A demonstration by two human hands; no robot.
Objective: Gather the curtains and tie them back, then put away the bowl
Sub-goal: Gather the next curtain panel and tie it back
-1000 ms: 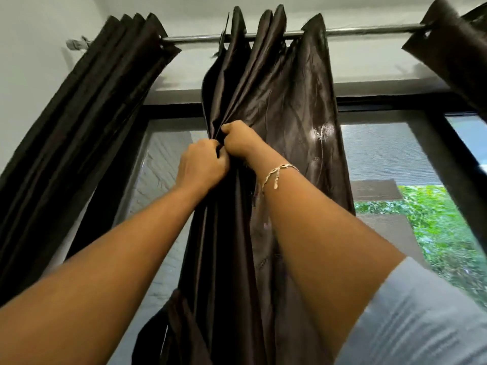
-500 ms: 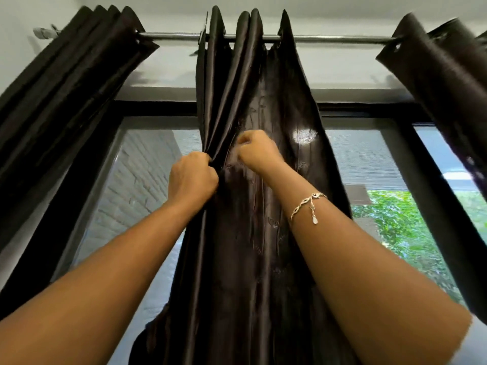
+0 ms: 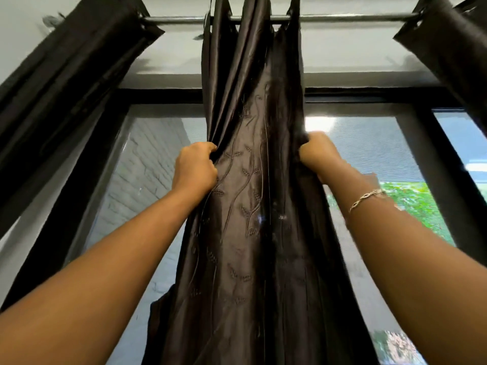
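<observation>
Curtain panels hang bunched on the rod [image 3: 342, 17]: one far left [image 3: 66, 83], then the middle curtain [image 3: 253, 206], its left edge gripped by the left hand [image 3: 196, 171], its right edge by the right hand [image 3: 317, 154], and another far right [image 3: 453, 54]. A bracelet [image 3: 366, 198] circles the right wrist.

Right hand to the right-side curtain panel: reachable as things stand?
Probably yes: only bare window lies between the right hand and the right curtain. But it grips the middle curtain, so it must let go first.
</observation>
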